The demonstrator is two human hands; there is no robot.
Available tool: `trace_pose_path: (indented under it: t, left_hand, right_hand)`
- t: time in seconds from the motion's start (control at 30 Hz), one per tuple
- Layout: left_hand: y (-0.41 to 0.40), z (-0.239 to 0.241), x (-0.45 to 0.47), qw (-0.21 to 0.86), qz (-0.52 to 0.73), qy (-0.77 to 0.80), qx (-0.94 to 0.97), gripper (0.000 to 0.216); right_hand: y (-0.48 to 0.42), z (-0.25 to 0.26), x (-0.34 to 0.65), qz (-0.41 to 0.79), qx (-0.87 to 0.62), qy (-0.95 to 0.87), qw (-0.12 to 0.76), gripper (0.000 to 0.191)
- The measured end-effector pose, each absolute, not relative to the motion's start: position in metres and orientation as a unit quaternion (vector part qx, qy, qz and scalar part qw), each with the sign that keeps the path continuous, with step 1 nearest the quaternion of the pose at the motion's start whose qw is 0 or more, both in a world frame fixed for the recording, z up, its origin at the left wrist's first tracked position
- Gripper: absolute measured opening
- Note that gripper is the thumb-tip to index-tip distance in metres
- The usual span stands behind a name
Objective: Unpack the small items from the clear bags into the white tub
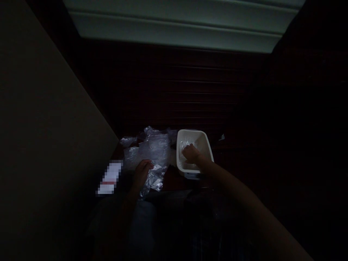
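Several thin clear plastic bags (159, 148) lie in a loose, crinkled pile in front of me, left of a white plastic bin (179, 165). My left hand (143, 171) is at the near left of the pile, its fingers closed at the edge of a bag. Inside the bin is my right hand (190, 153), with its fingers curled into a fist on crumpled clear plastic (185, 142). The fingertips are hidden, and the dim light blurs where the plastic ends.
A pale wall (49, 108) rises on the left. Dark slatted boards (174, 87) stand behind the bin, below light horizontal slats (179, 29). A blurred-out white rectangle (110, 177) is left of my left hand. A small white scrap (222, 137) lies right of the bin.
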State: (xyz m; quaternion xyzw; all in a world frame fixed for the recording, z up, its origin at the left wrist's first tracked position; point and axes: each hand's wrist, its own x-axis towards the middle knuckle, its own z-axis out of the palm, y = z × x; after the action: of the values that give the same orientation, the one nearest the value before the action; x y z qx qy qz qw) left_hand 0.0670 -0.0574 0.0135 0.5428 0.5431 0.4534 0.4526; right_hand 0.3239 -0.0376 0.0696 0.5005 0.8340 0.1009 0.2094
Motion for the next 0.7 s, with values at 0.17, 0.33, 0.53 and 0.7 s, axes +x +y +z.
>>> trace_pose_path:
  t: [0.17,0.33,0.53,0.7]
  left_hand:
    - [-0.058,0.015,0.068,0.460,0.452,0.545,0.536,0.020]
    - [-0.060,0.019,0.069,0.469,0.451,0.551,0.522,0.018]
    - [-0.061,0.017,0.069,0.470,0.456,0.547,0.522,0.018]
    - [-0.061,0.013,0.067,0.480,0.460,0.539,0.517,0.020]
  right_hand:
    - [-0.033,0.064,0.329,0.091,0.512,0.837,0.170,0.021]
    - [-0.028,0.068,0.342,0.043,0.528,0.834,0.156,0.025]
    - [-0.027,0.088,0.344,0.057,0.576,0.808,0.108,0.031]
    - [-0.025,0.089,0.340,0.098,0.548,0.824,0.108,0.032]
